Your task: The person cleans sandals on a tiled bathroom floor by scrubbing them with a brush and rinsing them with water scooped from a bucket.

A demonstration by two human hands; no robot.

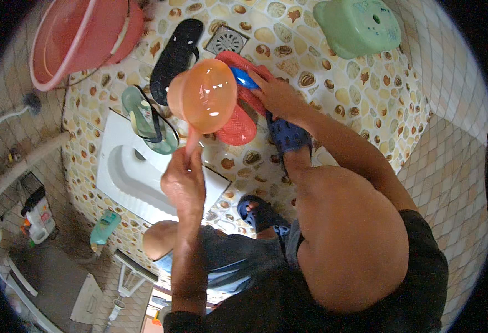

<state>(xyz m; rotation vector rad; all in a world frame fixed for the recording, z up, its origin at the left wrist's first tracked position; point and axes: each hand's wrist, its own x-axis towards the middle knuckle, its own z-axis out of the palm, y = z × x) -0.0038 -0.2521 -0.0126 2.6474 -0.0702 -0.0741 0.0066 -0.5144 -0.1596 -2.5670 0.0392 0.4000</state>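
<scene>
My left hand (184, 180) is closed round the handle of an orange plastic dipper (210, 97), whose wet, shiny bowl hangs over the floor. Close to its right side, my right hand (280, 99) grips what looks like a blue scrub brush (244, 78); only its smooth back shows. That brush is against a red slipper (253, 101), partly covered by my fingers. Another red slipper (236, 126) shows below the dipper, which hides part of it. A black flip-flop (177, 58) and a pair of green flip-flops (142, 114) lie to the left of the dipper.
A white squat toilet (113, 180) is set into the pebble-patterned floor on the left. At the far left stands a pink tub (91, 33). A square drain (227, 41) lies beyond the dipper, and a green stool (360, 28) stands far right. My feet wear dark blue clogs (289, 135).
</scene>
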